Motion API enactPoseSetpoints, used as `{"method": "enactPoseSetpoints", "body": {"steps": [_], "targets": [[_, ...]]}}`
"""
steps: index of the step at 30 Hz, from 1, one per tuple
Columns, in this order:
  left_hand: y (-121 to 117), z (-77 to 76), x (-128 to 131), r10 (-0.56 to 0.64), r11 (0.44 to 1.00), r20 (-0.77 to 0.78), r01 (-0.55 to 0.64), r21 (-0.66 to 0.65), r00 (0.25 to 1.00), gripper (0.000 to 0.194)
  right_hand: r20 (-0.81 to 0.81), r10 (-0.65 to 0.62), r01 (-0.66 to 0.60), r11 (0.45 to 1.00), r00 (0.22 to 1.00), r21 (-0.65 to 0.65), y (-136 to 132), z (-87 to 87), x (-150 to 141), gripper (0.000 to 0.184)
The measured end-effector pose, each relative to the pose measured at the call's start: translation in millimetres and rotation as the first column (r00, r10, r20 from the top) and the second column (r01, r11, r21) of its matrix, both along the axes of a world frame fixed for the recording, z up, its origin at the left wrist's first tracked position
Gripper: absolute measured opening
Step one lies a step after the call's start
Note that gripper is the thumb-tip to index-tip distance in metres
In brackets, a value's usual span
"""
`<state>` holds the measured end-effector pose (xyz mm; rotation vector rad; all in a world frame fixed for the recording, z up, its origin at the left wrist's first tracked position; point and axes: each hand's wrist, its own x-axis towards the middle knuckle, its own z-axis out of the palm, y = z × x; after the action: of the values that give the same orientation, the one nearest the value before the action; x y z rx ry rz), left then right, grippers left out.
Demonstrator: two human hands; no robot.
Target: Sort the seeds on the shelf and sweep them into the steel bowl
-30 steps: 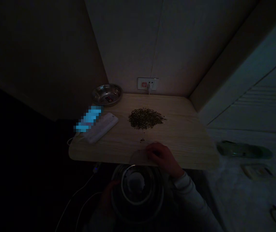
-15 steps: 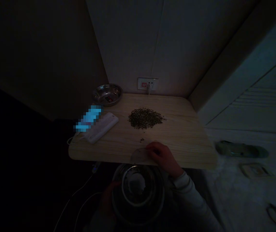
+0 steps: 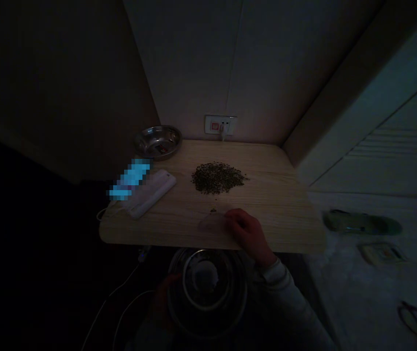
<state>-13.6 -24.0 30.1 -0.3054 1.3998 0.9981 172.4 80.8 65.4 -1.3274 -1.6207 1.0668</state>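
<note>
My right hand (image 3: 247,231) is closed on the end of a thin translucent plastic piece (image 3: 210,223), held low over the front of the wooden table (image 3: 285,209). Just beyond the piece lie a few stray dark grains (image 3: 213,210). Farther back, a spread pile of small dark seeds or beans (image 3: 217,178) covers the table's middle. Below the front edge, my left hand (image 3: 166,295) grips the left side of a round metal bowl (image 3: 243,295). A smaller bright ring shows within it. Much of this hand is lost in shadow.
A shallow steel bowl (image 3: 159,141) stands at the back left corner. Near it are a glowing, blurred-out phone (image 3: 130,179) and a white power bank (image 3: 152,194) with cables. A wall socket (image 3: 220,125) holds a plug. At right, a green object (image 3: 362,223) lies on a pale surface.
My right hand has moved the plastic piece slightly away from me, toward the stray grains and off the table's edge. My left hand stays on the bowl. The view has shifted a little.
</note>
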Motion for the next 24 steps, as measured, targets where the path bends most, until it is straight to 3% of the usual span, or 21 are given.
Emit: {"method": "enactPoseSetpoints", "body": {"steps": [4,7,13,18,24], "targets": [[6.7,13.6,7.5,-0.058,0.997,0.025,0.060,-0.052,0.998,0.028,0.000,-0.180,0.180,0.983,0.984,0.021,1.8,-1.5,-0.3,0.015],[10.7,23.4,12.6,-0.028,0.998,-0.004,0.028,-0.050,1.000,0.036,0.058,-0.163,0.161,0.986,0.985,0.036,2.4,-2.1,-1.0,0.015],[10.4,29.6,10.3,-0.031,0.998,-0.013,0.030,-0.062,0.999,0.033,0.132,-0.116,0.107,0.992,0.984,0.071,1.7,-1.4,-2.7,0.017],[8.0,23.0,8.8,-0.007,1.000,-0.113,0.007,0.001,0.994,0.030,0.198,-0.088,0.074,0.995,0.976,0.073,1.0,-1.7,-1.7,0.016],[4.1,6.6,6.7,-0.026,0.999,0.020,0.026,-0.020,0.999,0.023,0.192,-0.061,0.046,0.996,0.980,0.080,1.5,-3.6,-0.6,0.014]]}}
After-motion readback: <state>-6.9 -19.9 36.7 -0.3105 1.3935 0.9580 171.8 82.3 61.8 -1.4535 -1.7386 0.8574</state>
